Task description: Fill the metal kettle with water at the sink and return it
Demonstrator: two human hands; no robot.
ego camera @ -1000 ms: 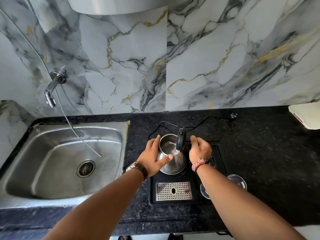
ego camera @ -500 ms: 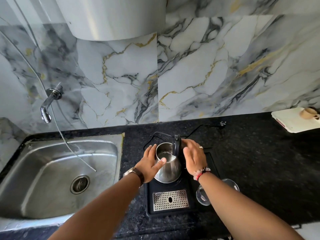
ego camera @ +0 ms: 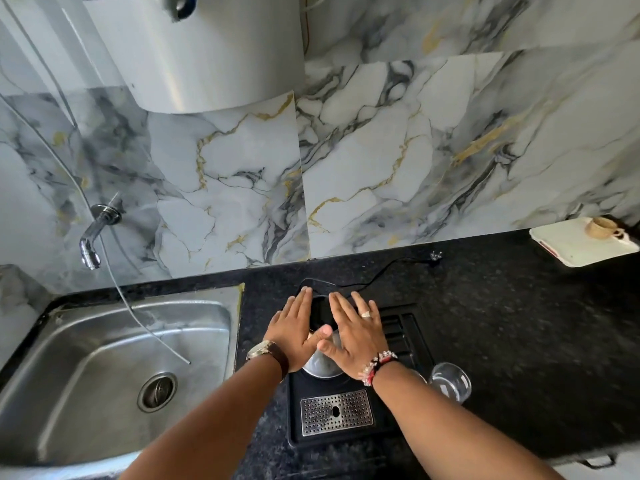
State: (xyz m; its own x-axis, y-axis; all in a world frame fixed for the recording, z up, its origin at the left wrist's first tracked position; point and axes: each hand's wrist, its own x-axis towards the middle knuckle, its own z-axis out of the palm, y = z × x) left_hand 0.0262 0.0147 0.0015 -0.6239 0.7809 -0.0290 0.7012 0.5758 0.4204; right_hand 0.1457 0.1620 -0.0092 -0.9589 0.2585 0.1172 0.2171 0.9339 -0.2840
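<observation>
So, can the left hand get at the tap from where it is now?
Probably yes. The left hand lies flat over the kettle, holding nothing, and only the open sink lies between it and the tap; the reach may be long.

Silver steel on black stone, under marble veined in grey and gold.

My kettle shows shiny silver on a black tray with a perforated silver grille, on the speckled black worktop. The sink by the worktop's left edge is dull silver. A white tray carries a tan cup at the right edge. My left wrist wears a brown strap, my right a red-and-white bead band.
</observation>
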